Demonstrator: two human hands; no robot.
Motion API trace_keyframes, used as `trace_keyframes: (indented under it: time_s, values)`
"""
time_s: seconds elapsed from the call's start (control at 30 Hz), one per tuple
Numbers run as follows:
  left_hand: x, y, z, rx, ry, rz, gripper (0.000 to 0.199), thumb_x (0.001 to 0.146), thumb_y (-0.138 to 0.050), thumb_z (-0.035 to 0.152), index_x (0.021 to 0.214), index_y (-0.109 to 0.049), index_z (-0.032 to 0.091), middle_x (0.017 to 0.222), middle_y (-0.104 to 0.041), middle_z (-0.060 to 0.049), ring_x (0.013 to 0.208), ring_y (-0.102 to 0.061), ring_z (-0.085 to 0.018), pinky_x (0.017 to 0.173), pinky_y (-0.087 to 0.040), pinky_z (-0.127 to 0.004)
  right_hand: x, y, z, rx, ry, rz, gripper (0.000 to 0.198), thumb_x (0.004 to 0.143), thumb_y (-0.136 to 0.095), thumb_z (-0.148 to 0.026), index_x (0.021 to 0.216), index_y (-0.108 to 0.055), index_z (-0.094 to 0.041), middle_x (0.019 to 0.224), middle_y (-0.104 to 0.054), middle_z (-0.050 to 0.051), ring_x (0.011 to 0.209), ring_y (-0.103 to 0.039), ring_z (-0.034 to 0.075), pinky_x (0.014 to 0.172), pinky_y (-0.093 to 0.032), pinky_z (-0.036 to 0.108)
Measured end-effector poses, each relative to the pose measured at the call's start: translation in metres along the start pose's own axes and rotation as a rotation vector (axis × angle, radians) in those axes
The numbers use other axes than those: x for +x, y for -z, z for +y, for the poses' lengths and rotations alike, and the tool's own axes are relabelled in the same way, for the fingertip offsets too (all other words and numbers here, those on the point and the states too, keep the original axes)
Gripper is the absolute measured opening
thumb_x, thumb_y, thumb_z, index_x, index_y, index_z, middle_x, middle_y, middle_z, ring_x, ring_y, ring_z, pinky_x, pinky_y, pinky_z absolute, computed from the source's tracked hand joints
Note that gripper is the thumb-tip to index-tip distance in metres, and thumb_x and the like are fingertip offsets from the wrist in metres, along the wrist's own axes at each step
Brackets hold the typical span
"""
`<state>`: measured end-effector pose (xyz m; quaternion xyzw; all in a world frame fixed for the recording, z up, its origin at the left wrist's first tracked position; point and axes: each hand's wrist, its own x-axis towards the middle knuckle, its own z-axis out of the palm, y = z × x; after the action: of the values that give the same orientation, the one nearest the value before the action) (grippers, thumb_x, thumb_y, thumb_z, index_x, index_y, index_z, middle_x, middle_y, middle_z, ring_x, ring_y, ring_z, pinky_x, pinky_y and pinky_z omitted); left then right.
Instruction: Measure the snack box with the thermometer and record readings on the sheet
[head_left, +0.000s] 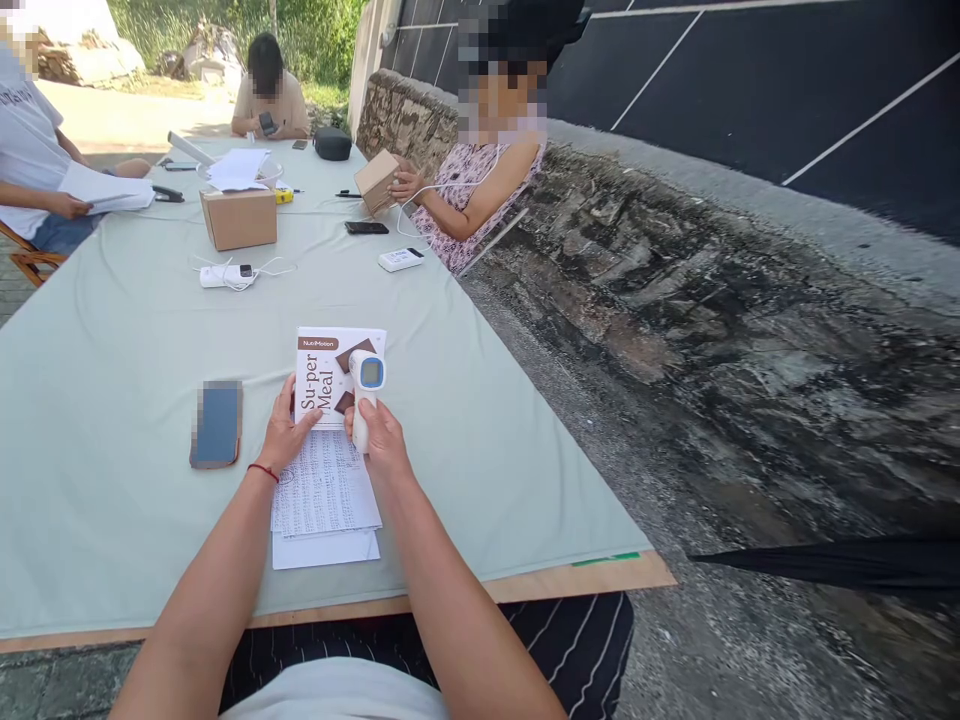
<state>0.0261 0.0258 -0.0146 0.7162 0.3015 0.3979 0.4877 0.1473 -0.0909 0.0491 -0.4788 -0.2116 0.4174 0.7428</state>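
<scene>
My left hand (287, 432) grips the lower left corner of a white and brown box (315, 375) printed "NutriMotion Su-per Meal", its thumb lying across the front. In my right hand (385, 437) is a white infrared thermometer (361, 425) with a blue-rimmed screen, held upright in front of the box's right side. Fingers wrap round its handle. Beneath my hands lie printed sheets of paper (326, 490) on the pale green tablecloth. To the left of my left hand rests a smartphone (217, 425) with a dark blue screen.
Farther up the table (135, 400) are a white device with a cable (225, 275), a cardboard box (238, 218) topped with papers, a black phone (367, 228) and a white power bank (400, 260). A person at right holds a carton (377, 182). Two others sit at left and the far end.
</scene>
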Motion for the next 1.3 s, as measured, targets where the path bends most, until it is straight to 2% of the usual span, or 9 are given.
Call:
trace_keyframes:
  time_s: [1.3]
  values:
    - [0.0006, 0.0006, -0.0026, 0.029, -0.009, 0.012, 0.081, 0.083, -0.071, 0.047, 0.153, -0.034, 0.027, 0.141, -0.052, -0.011, 0.13, -0.05, -0.029, 0.111, -0.04, -0.049, -0.0021, -0.0011, -0.0053, 0.042, -0.055, 0.025, 0.047, 0.068, -0.076, -0.059, 0.08, -0.054, -0.019, 0.066, -0.052, -0.003, 0.057, -0.041, 0.01, 0.054, -0.032, 0.025]
